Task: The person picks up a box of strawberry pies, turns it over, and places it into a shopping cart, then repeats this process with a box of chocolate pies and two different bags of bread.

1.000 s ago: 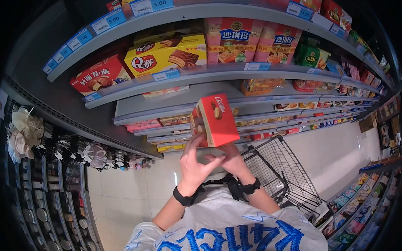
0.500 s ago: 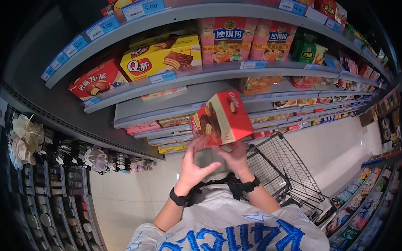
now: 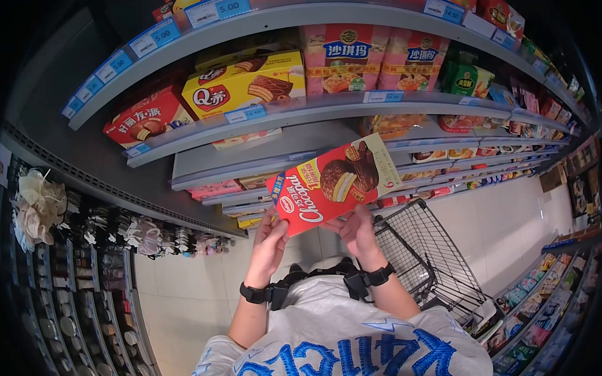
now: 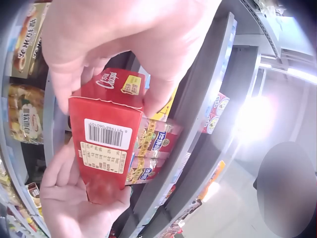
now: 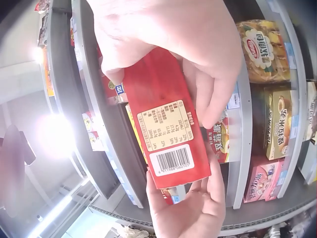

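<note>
Both hands hold a red box of chocolate pies (image 3: 330,180) in front of the shelves, its large printed face turned up toward the head camera. My left hand (image 3: 271,243) grips the left end, thumb on the printed face and fingers behind. At the near right edge, my right hand (image 3: 360,237) has its thumb on one side and its fingers on the other. The left wrist view shows a narrow red side of the box (image 4: 106,111) with a barcode and a nutrition table. That same side of the box (image 5: 178,109) also faces the right wrist camera.
A yellow box (image 3: 244,84), a red box (image 3: 149,117) and pink snack bags (image 3: 346,57) line the shelf ahead. Below are more shelves of packs. A wire shopping cart (image 3: 429,250) stands at right. Hair accessories (image 3: 43,203) hang at left.
The box has turned from showing its red side to showing its large printed face. My left hand has shifted left and taken the box's left end; the right hand stays at its near side.
</note>
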